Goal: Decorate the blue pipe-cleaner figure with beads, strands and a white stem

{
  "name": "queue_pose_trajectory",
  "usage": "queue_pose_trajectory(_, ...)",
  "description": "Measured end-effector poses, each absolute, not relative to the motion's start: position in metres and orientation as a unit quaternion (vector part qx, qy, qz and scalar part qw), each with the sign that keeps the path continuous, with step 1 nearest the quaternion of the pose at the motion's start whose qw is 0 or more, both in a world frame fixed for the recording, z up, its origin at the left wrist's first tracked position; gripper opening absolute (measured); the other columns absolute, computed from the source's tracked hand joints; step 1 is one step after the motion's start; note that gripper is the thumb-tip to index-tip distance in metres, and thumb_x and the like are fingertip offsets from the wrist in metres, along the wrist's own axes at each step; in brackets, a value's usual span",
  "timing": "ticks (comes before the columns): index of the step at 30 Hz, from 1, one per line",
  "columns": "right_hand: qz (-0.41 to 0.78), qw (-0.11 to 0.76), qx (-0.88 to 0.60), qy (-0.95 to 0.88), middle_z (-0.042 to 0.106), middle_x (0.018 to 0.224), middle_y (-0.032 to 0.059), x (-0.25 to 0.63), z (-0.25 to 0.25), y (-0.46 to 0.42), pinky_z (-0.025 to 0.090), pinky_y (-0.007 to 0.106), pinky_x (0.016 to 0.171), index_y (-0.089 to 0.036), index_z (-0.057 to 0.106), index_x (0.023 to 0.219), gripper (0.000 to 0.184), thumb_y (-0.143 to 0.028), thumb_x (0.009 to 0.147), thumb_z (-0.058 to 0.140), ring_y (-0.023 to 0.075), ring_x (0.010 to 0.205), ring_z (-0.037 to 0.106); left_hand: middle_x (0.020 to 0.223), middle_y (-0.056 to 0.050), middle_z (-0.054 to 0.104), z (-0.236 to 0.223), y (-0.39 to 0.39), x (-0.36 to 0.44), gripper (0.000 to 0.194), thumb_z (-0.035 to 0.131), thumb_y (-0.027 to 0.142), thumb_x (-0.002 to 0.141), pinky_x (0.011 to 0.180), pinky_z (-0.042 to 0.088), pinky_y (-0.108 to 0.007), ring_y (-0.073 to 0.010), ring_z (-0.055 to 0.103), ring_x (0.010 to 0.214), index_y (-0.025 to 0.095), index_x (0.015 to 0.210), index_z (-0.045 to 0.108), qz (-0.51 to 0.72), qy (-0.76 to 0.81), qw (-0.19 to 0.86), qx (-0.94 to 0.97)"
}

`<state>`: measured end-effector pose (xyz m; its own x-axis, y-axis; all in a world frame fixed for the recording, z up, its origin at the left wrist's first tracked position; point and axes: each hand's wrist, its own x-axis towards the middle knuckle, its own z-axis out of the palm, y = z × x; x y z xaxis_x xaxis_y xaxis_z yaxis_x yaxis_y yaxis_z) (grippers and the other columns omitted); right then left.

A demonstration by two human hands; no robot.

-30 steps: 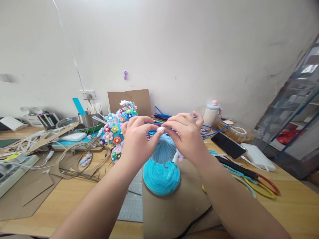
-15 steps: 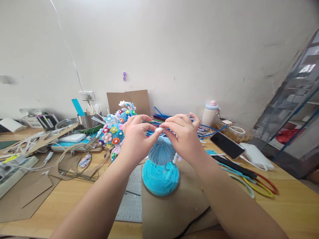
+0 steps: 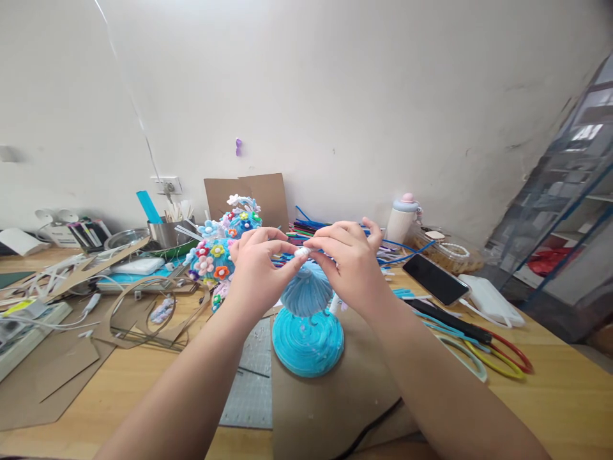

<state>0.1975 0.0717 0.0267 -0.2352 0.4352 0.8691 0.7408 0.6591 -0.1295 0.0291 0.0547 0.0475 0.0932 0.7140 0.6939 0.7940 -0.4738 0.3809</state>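
My left hand [image 3: 261, 265] and my right hand [image 3: 348, 262] meet at the middle, thumbs and forefingers pinching a small white fuzzy piece [image 3: 302, 252] between them. Right below it is a light blue pleated piece [image 3: 307, 294], shaped like a skirt or shell; whether the white piece is joined to it I cannot tell. Underneath stands a round turquoise base [image 3: 308, 348] with a coiled, fuzzy top, resting on brown cardboard [image 3: 330, 409]. Just left of my left hand is a blue craft piece covered with colourful fuzzy flowers [image 3: 215, 259].
On the right lie a phone [image 3: 437, 279], a white power bank [image 3: 493, 300] and a black-handled tool [image 3: 453, 321]. Behind are a white bottle [image 3: 402, 220] and loose pipe cleaners [image 3: 306, 223]. Cardboard scraps [image 3: 71, 364] and a power strip [image 3: 33, 332] cover the left; a grey cutting mat [image 3: 249, 383] lies near.
The light blue pleated piece has turned and shifted slightly left. The white piece has moved a little left with my fingers, which keep their pinch.
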Motion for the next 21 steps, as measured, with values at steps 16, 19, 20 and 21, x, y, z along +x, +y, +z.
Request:
queue_pose_trajectory(16,-0.144,0.484,-0.369,-0.780,0.074,0.105,-0.0010,0.199,0.026,0.065,0.015,0.051,0.108,-0.028,0.071,0.097,0.013,-0.025,0.094,0.060,0.0228,0.107,0.059,0.108,-0.005,0.067,0.034,0.033,0.012,0.018,0.063,0.037,0.088,0.099,0.041,-0.045,-0.0251,0.058,0.109,0.023,0.097,0.071,-0.526,-0.469,0.043,-0.709)
queue_pose_trajectory(19,-0.135,0.478,-0.362,-0.789,0.073,0.109,-0.0008,0.200,0.028,0.063,0.015,0.051,0.108,-0.029,0.070,0.103,0.016,-0.025,0.095,0.058,0.0225,0.109,0.059,0.111,-0.005,0.065,0.020,0.021,0.007,0.022,0.050,0.036,0.095,0.103,0.040,-0.043,-0.0239,0.057,0.113,0.023,0.099,0.068,-0.609,-0.447,0.021,-0.655)
queue_pose_trajectory(20,-0.134,0.480,-0.358,-0.790,0.072,0.112,-0.0004,0.201,0.029,0.061,0.015,0.051,0.108,-0.030,0.069,0.107,0.018,-0.025,0.096,0.056,0.0224,0.110,0.058,0.111,-0.005,0.065,0.013,0.018,0.006,0.026,0.044,0.036,0.097,0.104,0.039,-0.044,-0.0238,0.057,0.114,0.023,0.098,0.067,-0.637,-0.434,0.012,-0.637)
queue_pose_trajectory(21,-0.133,0.485,-0.355,-0.788,0.071,0.115,0.0002,0.202,0.030,0.058,0.016,0.051,0.109,-0.030,0.069,0.110,0.020,-0.025,0.096,0.055,0.0225,0.112,0.058,0.110,-0.006,0.064,0.003,0.016,0.004,0.032,0.038,0.036,0.099,0.105,0.039,-0.044,-0.0239,0.057,0.114,0.023,0.098,0.067,-0.663,-0.419,0.005,-0.620)
